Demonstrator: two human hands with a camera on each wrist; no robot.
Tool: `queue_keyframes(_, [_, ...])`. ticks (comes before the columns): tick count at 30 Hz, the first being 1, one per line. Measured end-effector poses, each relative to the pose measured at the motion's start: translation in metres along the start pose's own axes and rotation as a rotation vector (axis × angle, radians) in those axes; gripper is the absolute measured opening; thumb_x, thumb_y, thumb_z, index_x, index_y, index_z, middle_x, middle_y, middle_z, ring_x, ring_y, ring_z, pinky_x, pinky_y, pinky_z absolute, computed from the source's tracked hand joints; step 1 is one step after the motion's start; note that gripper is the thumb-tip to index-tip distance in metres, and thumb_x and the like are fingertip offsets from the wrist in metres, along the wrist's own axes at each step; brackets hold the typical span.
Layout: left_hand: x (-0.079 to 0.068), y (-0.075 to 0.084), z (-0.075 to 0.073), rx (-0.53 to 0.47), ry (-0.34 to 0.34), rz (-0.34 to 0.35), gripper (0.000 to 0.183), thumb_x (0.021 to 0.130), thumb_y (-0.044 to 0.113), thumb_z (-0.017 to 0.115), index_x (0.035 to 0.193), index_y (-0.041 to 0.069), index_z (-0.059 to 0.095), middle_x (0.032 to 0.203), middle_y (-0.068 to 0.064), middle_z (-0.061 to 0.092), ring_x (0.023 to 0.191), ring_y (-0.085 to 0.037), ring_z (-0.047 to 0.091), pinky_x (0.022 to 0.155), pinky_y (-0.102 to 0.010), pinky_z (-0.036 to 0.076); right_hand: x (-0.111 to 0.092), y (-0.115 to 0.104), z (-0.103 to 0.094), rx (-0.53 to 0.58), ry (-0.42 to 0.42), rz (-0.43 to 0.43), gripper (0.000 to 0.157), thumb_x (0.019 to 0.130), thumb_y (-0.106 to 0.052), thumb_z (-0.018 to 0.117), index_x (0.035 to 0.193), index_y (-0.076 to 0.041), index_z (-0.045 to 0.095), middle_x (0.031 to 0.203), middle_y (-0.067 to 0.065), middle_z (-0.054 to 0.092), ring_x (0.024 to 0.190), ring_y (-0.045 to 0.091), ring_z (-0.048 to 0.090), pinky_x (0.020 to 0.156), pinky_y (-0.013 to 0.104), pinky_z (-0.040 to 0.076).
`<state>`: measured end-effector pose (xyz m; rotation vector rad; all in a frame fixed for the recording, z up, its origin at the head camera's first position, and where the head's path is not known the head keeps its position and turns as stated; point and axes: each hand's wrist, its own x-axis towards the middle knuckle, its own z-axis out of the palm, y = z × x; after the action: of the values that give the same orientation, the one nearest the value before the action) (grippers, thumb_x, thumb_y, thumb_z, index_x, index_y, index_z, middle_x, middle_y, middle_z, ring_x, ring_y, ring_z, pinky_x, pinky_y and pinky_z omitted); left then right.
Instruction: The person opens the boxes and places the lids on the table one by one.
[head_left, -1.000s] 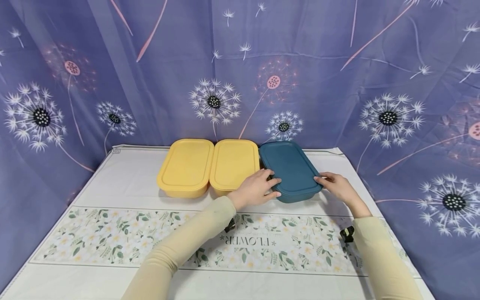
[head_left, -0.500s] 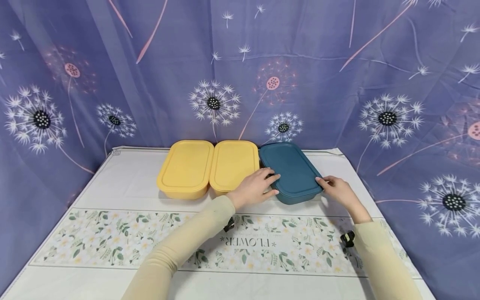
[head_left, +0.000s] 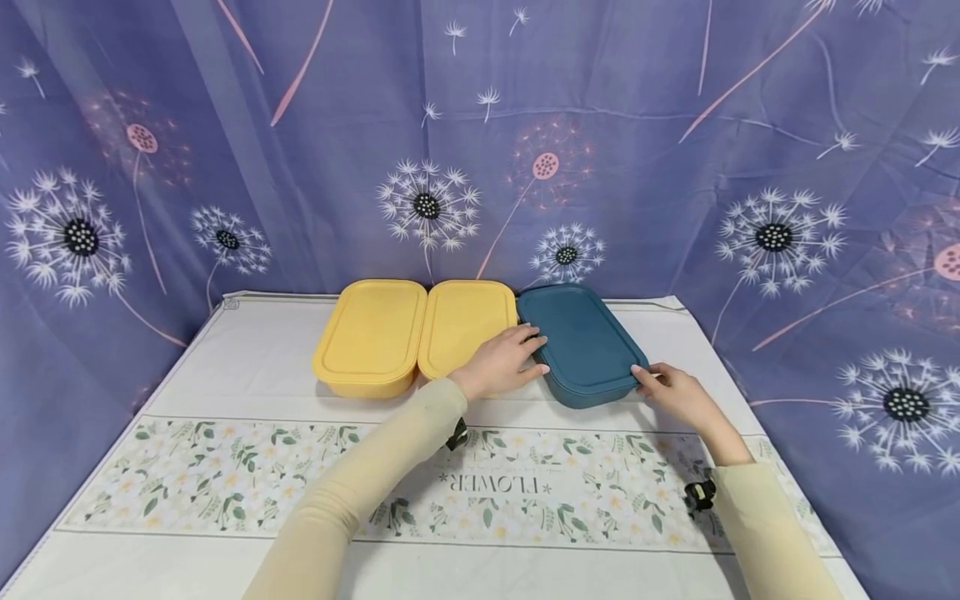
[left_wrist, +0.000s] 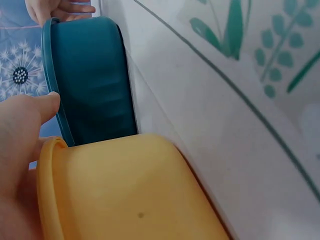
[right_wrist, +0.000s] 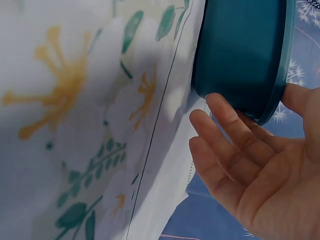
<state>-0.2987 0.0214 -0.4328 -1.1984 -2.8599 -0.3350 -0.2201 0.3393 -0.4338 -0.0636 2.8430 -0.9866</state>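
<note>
A dark teal lidded food container (head_left: 581,337) stands at the right end of a row, slightly turned against its neighbours. My left hand (head_left: 501,360) reaches over the near right corner of the middle yellow food container (head_left: 467,325), its fingers extended to the teal one's left edge. In the left wrist view the thumb (left_wrist: 49,105) lies at the teal lid's rim. My right hand (head_left: 678,396) holds the teal container's near right corner. Its thumb (right_wrist: 297,97) rests on the lid edge and an index finger passes behind the corner; the other fingers are loosely bent beside the wall.
Another yellow lidded container (head_left: 371,333) sits at the row's left end, against the middle one. All stand on a white tablecloth (head_left: 247,342) with a floral band (head_left: 300,467), close to a purple dandelion-print curtain (head_left: 322,167) behind.
My left hand has shifted slightly left and away, its fingertips drawing back towards the teal lid's edge. The right hand has moved a little right and nearer; the teal container's near right corner shifted slightly right.
</note>
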Motion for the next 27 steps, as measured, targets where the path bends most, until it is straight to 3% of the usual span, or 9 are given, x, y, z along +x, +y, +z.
queue_keyframes(8, [0.0, -0.002, 0.004, -0.011, 0.009, 0.014, 0.061, 0.106, 0.049, 0.046, 0.154, 0.012, 0.043, 0.16, -0.011, 0.035, 0.148, -0.026, 0.031, 0.12, -0.036, 0.026, -0.001, 0.0, 0.001, -0.01, -0.002, 0.0, 0.081, 0.106, -0.057, 0.037, 0.145, 0.013, 0.038, 0.128, 0.036, 0.058, 0.112, 0.046, 0.062, 0.091, 0.06, 0.05])
queue_keyframes(18, [0.001, 0.009, 0.003, 0.013, 0.002, 0.03, 0.061, 0.105, 0.049, 0.047, 0.153, 0.011, 0.044, 0.158, -0.013, 0.038, 0.145, -0.026, 0.036, 0.119, -0.036, 0.03, 0.001, 0.006, -0.004, -0.011, 0.01, 0.002, 0.081, 0.107, -0.055, 0.032, 0.147, 0.015, 0.035, 0.142, 0.041, 0.042, 0.128, 0.058, 0.042, 0.1, 0.066, 0.041])
queue_keyframes(27, [0.0, 0.017, 0.003, 0.049, 0.011, 0.056, 0.058, 0.105, 0.047, 0.049, 0.151, 0.013, 0.047, 0.154, -0.013, 0.043, 0.143, -0.026, 0.04, 0.118, -0.036, 0.031, 0.003, 0.013, -0.009, 0.025, 0.048, -0.015, 0.076, 0.108, -0.051, 0.034, 0.144, 0.015, 0.04, 0.135, 0.039, 0.05, 0.12, 0.054, 0.052, 0.095, 0.062, 0.046])
